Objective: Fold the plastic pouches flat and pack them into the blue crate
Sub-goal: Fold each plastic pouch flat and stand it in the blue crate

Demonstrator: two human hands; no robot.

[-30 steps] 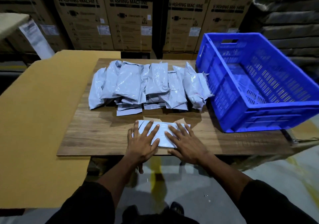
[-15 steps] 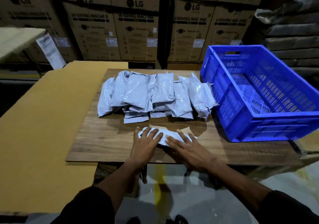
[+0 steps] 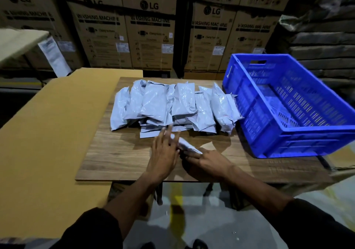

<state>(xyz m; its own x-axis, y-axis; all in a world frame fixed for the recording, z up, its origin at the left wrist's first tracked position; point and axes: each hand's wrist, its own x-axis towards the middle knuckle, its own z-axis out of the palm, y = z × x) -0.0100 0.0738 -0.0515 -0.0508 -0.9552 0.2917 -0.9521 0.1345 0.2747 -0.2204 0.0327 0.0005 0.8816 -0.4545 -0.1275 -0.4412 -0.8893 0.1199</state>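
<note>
Near the front edge of the wooden surface (image 3: 119, 158), the left hand (image 3: 163, 152) lies flat, fingers straight, on a folded pouch (image 3: 185, 145). Right hand (image 3: 208, 161) touches the pouch's near end; its grip cannot be determined. Behind them, touching pouches (image 3: 163, 106) lie heaped. Blue crate (image 3: 288, 141) stands right, tilted, just beside the heap.

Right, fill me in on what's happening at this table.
A person is folding one pale grey plastic pouch near the front of the wooden tabletop. The left hand lies over it with straight fingers, and the right hand touches its near edge. A pile of pouches waits behind. The blue plastic crate looks empty.
</note>
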